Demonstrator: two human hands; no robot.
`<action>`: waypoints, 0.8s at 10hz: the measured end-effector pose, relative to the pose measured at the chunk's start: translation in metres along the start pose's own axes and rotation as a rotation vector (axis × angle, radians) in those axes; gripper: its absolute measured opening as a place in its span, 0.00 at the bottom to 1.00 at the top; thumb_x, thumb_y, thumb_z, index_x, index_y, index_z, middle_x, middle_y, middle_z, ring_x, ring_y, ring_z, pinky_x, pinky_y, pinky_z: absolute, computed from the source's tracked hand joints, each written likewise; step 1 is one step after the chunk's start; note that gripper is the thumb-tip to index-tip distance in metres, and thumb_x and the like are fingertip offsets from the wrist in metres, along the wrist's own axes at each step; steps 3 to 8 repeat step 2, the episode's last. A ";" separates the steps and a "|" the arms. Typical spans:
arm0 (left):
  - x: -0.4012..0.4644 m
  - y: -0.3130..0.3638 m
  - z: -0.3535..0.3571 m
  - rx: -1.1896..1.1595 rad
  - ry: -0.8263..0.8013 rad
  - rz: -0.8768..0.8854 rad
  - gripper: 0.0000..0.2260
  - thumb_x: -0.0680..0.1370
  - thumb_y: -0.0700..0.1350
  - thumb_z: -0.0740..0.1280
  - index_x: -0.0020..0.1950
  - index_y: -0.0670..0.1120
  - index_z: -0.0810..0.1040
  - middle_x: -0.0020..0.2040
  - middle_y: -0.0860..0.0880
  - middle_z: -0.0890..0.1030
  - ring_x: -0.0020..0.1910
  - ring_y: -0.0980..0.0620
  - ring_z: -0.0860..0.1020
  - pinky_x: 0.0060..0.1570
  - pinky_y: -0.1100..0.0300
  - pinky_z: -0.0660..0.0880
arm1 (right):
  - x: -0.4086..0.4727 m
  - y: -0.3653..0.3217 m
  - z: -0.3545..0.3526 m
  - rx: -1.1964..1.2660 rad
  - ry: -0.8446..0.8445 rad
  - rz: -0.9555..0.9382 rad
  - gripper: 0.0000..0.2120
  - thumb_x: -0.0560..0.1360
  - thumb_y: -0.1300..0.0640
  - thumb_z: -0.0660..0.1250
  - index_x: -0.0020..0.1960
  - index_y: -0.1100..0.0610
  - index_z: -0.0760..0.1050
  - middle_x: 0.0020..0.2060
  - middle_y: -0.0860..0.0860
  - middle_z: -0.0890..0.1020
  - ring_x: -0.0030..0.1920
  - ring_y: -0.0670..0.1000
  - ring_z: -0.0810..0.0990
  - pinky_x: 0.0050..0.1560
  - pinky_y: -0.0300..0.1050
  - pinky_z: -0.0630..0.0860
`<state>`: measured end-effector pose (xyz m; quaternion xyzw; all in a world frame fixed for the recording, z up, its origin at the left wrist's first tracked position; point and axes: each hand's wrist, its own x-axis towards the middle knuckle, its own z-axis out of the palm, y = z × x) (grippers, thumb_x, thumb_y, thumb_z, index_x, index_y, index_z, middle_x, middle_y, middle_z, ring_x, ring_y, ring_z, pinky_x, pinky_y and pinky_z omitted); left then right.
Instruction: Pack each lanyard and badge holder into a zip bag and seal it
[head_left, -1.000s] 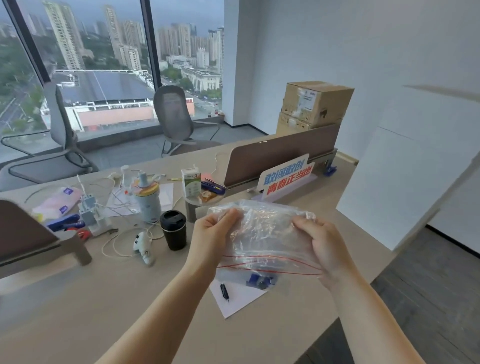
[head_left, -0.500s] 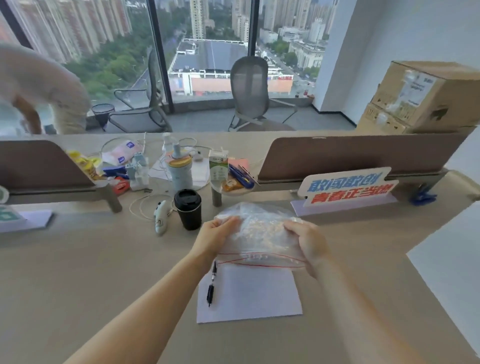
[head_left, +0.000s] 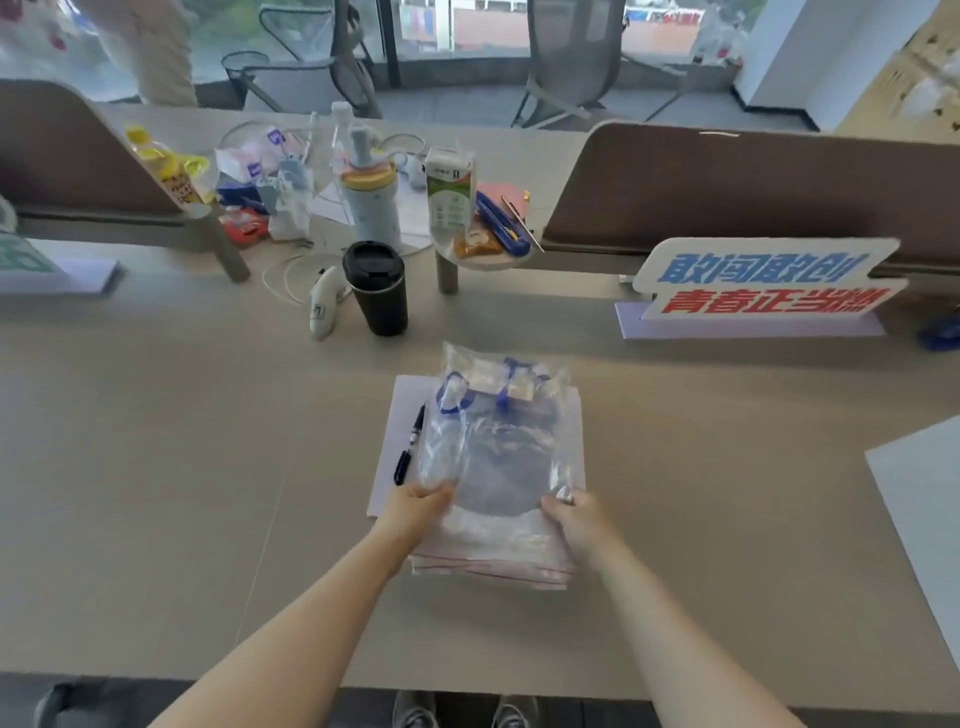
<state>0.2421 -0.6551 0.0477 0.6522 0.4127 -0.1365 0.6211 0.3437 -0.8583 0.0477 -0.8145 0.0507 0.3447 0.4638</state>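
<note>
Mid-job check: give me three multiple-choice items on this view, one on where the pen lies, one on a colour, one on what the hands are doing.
1. The pen lies:
A. on the white paper, left of the zip bags
B. inside the black cup
C. on the floor

2. The seal lines on the zip bags are:
A. green
B. red
C. black

3. The hands are:
A. resting empty
B. each gripping the bags
C. writing

Answers: 1 A, the pen rests on the sheet's left part. 2 B, red lines cross the near edge. 3 B, left hand and right hand pinch the plastic at either side.
</note>
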 end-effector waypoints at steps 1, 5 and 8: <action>-0.006 0.008 -0.004 0.042 -0.019 0.000 0.14 0.68 0.55 0.70 0.42 0.47 0.73 0.40 0.46 0.73 0.39 0.50 0.71 0.40 0.57 0.66 | -0.006 0.000 -0.001 0.005 -0.025 0.050 0.17 0.77 0.59 0.67 0.31 0.55 0.68 0.25 0.50 0.71 0.24 0.47 0.68 0.34 0.43 0.67; -0.020 0.023 -0.017 0.123 0.050 0.063 0.14 0.69 0.51 0.71 0.36 0.46 0.68 0.35 0.46 0.68 0.35 0.50 0.66 0.37 0.57 0.61 | -0.015 -0.008 -0.012 -0.010 -0.034 0.075 0.07 0.76 0.57 0.68 0.41 0.59 0.76 0.35 0.51 0.78 0.33 0.50 0.75 0.35 0.40 0.70; -0.020 0.023 -0.017 0.123 0.050 0.063 0.14 0.69 0.51 0.71 0.36 0.46 0.68 0.35 0.46 0.68 0.35 0.50 0.66 0.37 0.57 0.61 | -0.015 -0.008 -0.012 -0.010 -0.034 0.075 0.07 0.76 0.57 0.68 0.41 0.59 0.76 0.35 0.51 0.78 0.33 0.50 0.75 0.35 0.40 0.70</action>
